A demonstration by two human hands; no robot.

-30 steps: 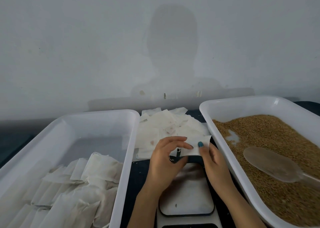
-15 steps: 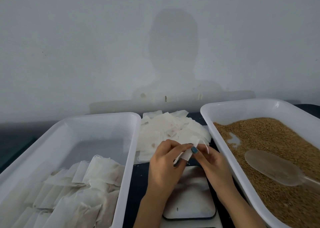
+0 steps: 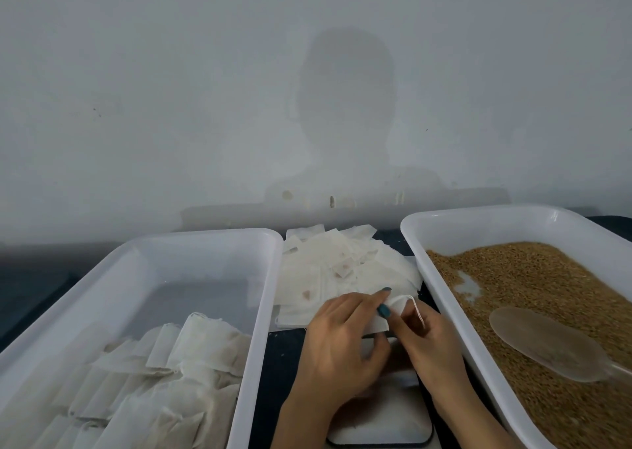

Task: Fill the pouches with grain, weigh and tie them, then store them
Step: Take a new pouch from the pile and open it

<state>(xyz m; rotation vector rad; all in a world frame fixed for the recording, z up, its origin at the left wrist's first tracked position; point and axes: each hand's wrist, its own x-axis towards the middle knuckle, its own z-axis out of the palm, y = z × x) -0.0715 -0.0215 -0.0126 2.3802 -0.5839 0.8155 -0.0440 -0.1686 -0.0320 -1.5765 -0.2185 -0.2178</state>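
Observation:
A small white empty pouch (image 3: 393, 308) with a drawstring (image 3: 418, 312) is held between both hands above the scale (image 3: 379, 424). My left hand (image 3: 342, 342) pinches its left side between thumb and forefinger. My right hand (image 3: 432, 339) grips its right side, the string looping over the fingers. Brown grain (image 3: 547, 298) fills the white tub (image 3: 444, 216) on the right, and a translucent scoop (image 3: 547, 342) lies on it. A heap of empty pouches (image 3: 342, 271) lies behind my hands. Filled pouches (image 3: 147, 380) lie in the left tub (image 3: 260, 312).
A grey wall stands close behind the dark tabletop (image 3: 34, 288). The two tubs flank a narrow middle strip that holds the scale and the pouch heap.
The pouch went from spread flat between my hands to bunched and gathered. My hands came closer together and shifted a little toward the heap, and the drawstring now shows over my right fingers.

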